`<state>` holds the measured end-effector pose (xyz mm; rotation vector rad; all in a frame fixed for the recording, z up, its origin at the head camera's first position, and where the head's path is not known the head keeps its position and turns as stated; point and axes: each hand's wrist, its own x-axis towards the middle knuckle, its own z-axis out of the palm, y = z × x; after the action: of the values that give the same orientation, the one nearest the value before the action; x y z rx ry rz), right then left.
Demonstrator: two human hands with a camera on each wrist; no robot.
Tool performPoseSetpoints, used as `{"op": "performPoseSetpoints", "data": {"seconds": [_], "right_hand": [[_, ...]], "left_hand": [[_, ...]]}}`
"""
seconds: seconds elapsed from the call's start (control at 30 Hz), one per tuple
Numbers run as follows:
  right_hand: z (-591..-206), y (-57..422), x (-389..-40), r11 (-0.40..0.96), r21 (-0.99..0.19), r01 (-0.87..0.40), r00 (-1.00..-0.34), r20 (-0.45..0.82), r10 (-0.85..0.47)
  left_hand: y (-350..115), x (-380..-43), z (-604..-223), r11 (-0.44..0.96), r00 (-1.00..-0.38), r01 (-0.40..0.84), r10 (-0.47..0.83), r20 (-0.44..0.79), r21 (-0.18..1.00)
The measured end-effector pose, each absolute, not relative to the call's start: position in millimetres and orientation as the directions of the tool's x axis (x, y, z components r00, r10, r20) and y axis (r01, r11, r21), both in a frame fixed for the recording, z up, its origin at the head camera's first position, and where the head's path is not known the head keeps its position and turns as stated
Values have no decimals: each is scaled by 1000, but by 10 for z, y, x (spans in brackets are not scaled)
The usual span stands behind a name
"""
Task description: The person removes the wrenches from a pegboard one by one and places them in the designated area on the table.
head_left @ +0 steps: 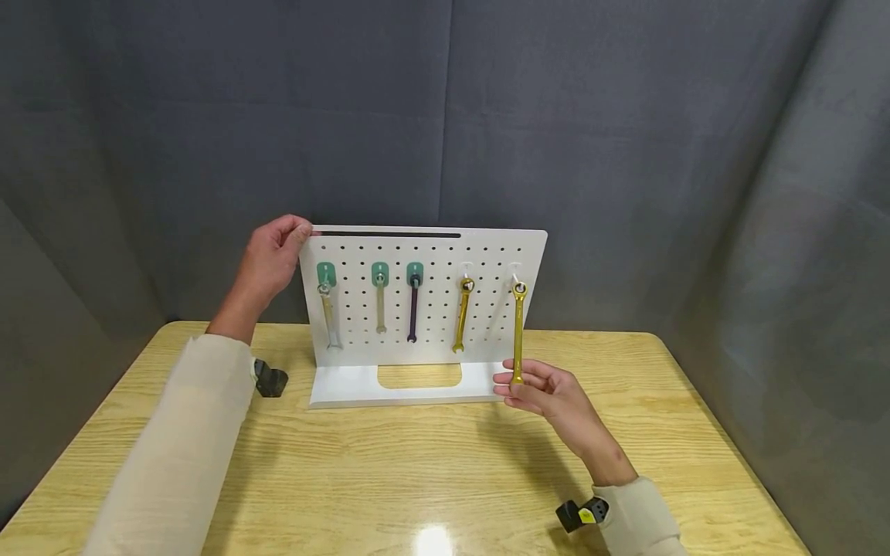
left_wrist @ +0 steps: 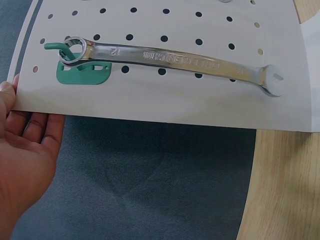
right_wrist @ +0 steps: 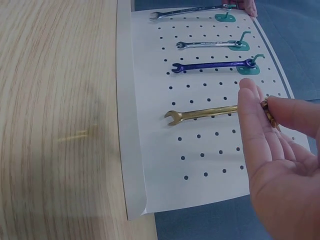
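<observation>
A white pegboard (head_left: 438,309) stands on the table, and my left hand (head_left: 273,259) grips its upper left corner between thumb and fingers. My right hand (head_left: 556,398) pinches the lower end of a gold wrench (head_left: 518,332) between thumb and fingers. That wrench is upright, its ring end overlapping the clear hook (head_left: 515,276) at the board's right in the head view. In the right wrist view only its small end (right_wrist: 270,115) shows at the fingertips. Another gold wrench (head_left: 462,316) hangs to its left.
On green hooks hang a purple wrench (head_left: 413,313), a small silver wrench (head_left: 380,307) and a larger silver wrench (left_wrist: 170,59) at the left. The board's foot (head_left: 348,386) rests on the wooden table (head_left: 389,471). Grey curtains (head_left: 445,116) surround the table's back and sides.
</observation>
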<state>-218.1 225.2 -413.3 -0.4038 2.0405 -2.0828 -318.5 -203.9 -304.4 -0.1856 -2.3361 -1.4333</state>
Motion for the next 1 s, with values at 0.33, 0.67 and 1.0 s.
{"op": "performPoseSetpoints", "data": {"seconds": [0.33, 0.67, 1.0], "right_hand": [[-4080, 2241, -2141, -20, -997, -73, -939, 76, -336], [-4016, 2262, -2100, -13, -992, -122, -934, 119, -336], [-3982, 2299, -2086, -18, -991, -134, -934, 132, -333]], "left_hand": [[-1999, -3185, -3108, 437, -922, 280, -127, 367, 855], [-1989, -3204, -3117, 426, -919, 296, -115, 376, 855], [-1987, -3186, -3105, 419, -917, 305, -113, 382, 855]]}}
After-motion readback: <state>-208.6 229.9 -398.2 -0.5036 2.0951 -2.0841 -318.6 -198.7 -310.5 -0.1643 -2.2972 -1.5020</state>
